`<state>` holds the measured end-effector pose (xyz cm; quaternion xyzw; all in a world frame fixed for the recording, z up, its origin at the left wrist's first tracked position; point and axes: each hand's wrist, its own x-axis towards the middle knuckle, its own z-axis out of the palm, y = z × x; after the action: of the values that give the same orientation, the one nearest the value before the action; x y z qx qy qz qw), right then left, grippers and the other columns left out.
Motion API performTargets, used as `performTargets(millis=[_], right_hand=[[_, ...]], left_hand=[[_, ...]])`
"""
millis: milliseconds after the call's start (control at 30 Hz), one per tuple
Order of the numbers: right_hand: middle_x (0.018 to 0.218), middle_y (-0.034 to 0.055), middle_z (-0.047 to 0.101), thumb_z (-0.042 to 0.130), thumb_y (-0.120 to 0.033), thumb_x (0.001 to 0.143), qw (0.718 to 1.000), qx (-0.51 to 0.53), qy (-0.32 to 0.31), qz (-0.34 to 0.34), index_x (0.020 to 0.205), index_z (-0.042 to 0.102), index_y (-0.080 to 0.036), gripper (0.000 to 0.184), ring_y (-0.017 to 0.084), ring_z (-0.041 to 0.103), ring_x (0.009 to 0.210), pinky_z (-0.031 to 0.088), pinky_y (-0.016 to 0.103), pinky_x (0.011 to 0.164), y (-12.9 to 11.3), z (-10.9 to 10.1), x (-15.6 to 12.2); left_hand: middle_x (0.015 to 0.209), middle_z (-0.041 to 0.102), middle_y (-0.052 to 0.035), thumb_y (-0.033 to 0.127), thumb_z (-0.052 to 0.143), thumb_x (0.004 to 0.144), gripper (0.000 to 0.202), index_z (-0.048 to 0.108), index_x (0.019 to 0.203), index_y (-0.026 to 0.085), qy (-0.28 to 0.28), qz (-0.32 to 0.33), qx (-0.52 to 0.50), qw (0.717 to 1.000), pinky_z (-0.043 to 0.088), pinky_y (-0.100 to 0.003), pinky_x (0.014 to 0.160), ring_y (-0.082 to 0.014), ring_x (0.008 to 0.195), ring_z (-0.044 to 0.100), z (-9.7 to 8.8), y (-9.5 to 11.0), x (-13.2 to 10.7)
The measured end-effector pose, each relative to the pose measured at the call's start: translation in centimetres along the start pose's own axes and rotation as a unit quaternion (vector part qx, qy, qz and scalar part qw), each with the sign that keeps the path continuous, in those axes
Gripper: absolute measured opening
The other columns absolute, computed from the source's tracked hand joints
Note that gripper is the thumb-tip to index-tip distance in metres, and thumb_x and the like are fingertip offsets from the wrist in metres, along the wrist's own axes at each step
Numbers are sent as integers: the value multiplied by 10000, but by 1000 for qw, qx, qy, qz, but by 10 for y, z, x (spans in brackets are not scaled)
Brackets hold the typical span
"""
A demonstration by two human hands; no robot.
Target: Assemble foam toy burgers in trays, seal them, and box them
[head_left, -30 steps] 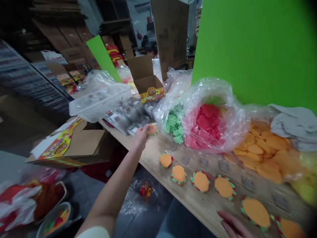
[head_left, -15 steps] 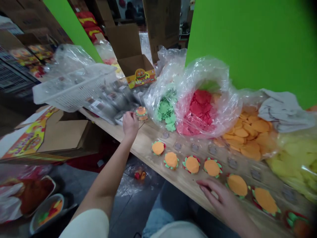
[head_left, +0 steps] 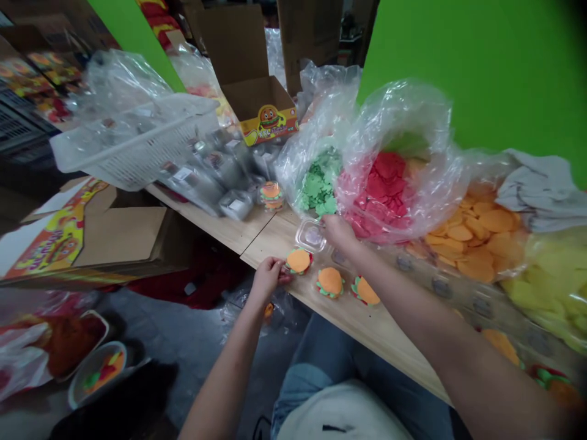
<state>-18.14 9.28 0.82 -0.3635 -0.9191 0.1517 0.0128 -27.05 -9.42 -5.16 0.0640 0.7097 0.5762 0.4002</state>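
My left hand (head_left: 266,276) pinches the edge of the leftmost foam burger stack (head_left: 299,260) on the wooden table (head_left: 229,228). My right hand (head_left: 338,232) reaches across the row and holds a small clear plastic lid (head_left: 310,234) just above that stack. Two more orange-topped burger stacks (head_left: 329,281) lie to its right. A finished burger in a clear case (head_left: 271,195) sits farther back, beside clear bags of green pieces (head_left: 321,183) and red pieces (head_left: 383,192).
A white basket (head_left: 132,143) and several grey packets (head_left: 206,180) lie at the left. An open cardboard box (head_left: 259,110) stands behind. Bags of orange rounds (head_left: 477,235) and yellow pieces (head_left: 557,281) fill the right. Flat printed boxes (head_left: 87,238) and bowls (head_left: 96,373) sit on the floor.
My left hand left the cased burger at the back and came to the leftmost stack. My right hand moved from the table's front edge across to the clear lid.
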Motion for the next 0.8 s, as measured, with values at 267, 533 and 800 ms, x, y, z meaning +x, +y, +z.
performTargets(millis=[267,533,800], right_hand=[[1376,165,365,374,-131,876,959,5,107,-262,1239,483,-145,379,264,352,1257,361,397,976,-36,44,-105],[1425,159,284,387,-97,817,954,78,103,-272,1248,460,-97,437,240,186,1341,263,465,1060,-56,81,-135],[1111,118,569,360,-185,867,944,261,188,-80,1166,501,-148,333,195,519,1053,420,350,929,-40,36,-148]], left_hand=[[555,537,24,262,611,727,120,548,723,160,-6,-6,-54,998,510,-237,535,-85,478,538,-14,-2,-2],[564,561,23,413,704,617,346,626,846,166,-33,-10,-66,997,456,-202,495,-80,463,520,-23,7,-14],[721,639,-19,304,749,581,338,662,859,133,-39,6,-110,993,428,-159,517,-67,568,543,-26,-3,-37]])
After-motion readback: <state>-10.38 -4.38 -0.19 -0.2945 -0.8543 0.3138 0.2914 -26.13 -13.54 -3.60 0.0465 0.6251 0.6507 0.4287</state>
